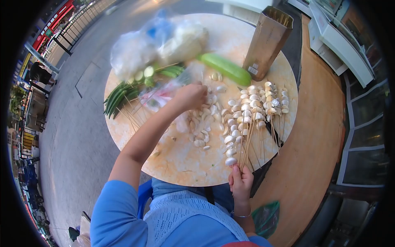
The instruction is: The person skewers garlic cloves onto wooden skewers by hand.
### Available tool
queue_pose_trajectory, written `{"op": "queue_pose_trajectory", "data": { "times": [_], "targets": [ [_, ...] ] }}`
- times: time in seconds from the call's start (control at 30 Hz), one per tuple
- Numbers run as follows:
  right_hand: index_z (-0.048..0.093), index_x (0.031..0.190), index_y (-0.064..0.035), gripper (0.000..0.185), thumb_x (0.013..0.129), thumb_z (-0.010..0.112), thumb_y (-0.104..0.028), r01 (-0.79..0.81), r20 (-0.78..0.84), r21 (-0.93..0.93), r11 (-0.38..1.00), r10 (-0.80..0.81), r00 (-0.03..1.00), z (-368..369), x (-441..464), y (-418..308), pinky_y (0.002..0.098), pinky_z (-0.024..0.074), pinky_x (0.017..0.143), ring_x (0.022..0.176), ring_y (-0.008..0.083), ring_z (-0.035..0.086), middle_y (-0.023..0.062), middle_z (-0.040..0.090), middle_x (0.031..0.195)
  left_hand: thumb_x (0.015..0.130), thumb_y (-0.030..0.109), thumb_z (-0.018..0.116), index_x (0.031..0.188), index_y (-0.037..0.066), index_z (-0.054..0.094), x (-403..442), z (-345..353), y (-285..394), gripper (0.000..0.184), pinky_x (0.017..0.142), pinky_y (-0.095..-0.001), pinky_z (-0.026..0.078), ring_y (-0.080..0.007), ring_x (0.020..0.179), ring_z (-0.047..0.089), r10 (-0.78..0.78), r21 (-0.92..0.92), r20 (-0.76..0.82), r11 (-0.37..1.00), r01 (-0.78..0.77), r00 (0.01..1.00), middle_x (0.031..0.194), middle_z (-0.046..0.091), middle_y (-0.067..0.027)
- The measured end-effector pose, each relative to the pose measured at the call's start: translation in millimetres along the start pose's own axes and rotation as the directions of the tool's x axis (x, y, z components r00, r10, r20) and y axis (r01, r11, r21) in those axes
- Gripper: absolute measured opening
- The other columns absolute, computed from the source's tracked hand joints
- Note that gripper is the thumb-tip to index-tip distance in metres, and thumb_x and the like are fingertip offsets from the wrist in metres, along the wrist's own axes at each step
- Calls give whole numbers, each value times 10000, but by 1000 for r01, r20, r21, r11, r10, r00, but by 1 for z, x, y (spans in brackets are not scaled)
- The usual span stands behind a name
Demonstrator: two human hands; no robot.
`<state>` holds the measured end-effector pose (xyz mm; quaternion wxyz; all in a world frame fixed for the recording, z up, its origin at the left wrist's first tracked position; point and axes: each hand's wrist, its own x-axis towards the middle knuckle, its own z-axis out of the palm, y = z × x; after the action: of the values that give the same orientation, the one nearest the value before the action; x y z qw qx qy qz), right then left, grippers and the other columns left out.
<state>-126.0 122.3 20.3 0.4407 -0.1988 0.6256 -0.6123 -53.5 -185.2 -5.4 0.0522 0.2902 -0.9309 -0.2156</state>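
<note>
My left hand reaches over the middle of the round table, fingers curled together above loose white garlic cloves; what it holds, if anything, is hidden. Low on the right, my right hand pinches a skewer threaded with white cloves, beside several bare stick ends. Other skewers of cloves lie side by side at the table's right. Next to my left forearm is a crumpled clear and pink plastic bag.
At the back stand a tall box of sticks and cloudy plastic bags. A long green vegetable lies between them. Skewered green vegetables rest at the left edge. A green bag is below the table, right.
</note>
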Motion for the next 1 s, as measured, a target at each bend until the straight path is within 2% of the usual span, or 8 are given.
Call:
{"op": "queue_pose_trajectory", "data": {
  "times": [0.13,0.2,0.23,0.3,0.33,0.43,0.67,1.0],
  "targets": [
    [544,836,5,156,892,484,-128,4,18,-28,1000,-4,1000,2,-2,-7,166,282,402,433,21,375,-32,435,521,796,160,580,935,31,576,-10,-9,6,190,673,-337,473,-256,778,600,-15,-130,-126,992,-1,992,852,609,-107],
    [545,842,8,146,884,499,-124,14,25,-35,999,-13,1000,5,-2,-9,164,289,405,436,21,382,-31,444,525,842,125,553,1028,20,569,-24,-14,10,214,631,-276,491,-166,783,612,-109,-667,-64,744,39,992,892,621,-72],
    [545,840,11,133,873,516,-114,68,26,-54,996,-66,997,8,-1,-13,163,287,412,447,15,376,-34,443,529,842,125,553,1028,20,569,-33,-17,18,214,631,-276,491,-166,783,612,-109,-669,-58,742,42,992,892,621,-72],
    [546,839,14,122,862,534,-105,115,29,-77,990,-113,993,15,3,-15,162,285,419,458,10,371,-38,442,534,871,117,527,1092,8,550,-54,-27,37,247,623,-236,505,-119,818,606,-152,-978,132,138,154,979,926,617,-62],
    [545,832,16,111,854,543,-93,144,44,-124,982,-140,989,19,6,-16,167,275,420,468,5,357,-42,435,536,857,107,544,1081,10,553,-63,-29,46,245,621,-239,518,-137,825,610,-185,-985,174,-20,173,967,906,616,-73],
    [540,808,19,104,843,555,-78,167,79,-195,966,-155,985,28,9,-18,178,258,421,483,-1,331,-50,416,535,871,107,505,1109,17,526,-77,-25,56,255,623,-256,532,-159,840,613,-183,-969,185,-194,149,965,889,608,-76],
    [537,760,17,126,833,569,-81,165,71,-312,936,-150,986,34,4,-24,194,255,411,482,2,325,-47,412,517,869,113,509,1084,30,522,-84,-23,59,230,634,-271,541,-189,803,626,-238,-919,162,-390,59,958,894,597,-78],
    [534,755,13,134,830,574,-90,165,81,-392,905,-145,986,38,4,-28,206,285,410,474,15,352,-19,430,508,848,92,545,977,46,531,-87,-22,52,138,590,-258,535,-195,782,631,-280,-935,119,-354,13,953,873,604,-75]
  ]
}}
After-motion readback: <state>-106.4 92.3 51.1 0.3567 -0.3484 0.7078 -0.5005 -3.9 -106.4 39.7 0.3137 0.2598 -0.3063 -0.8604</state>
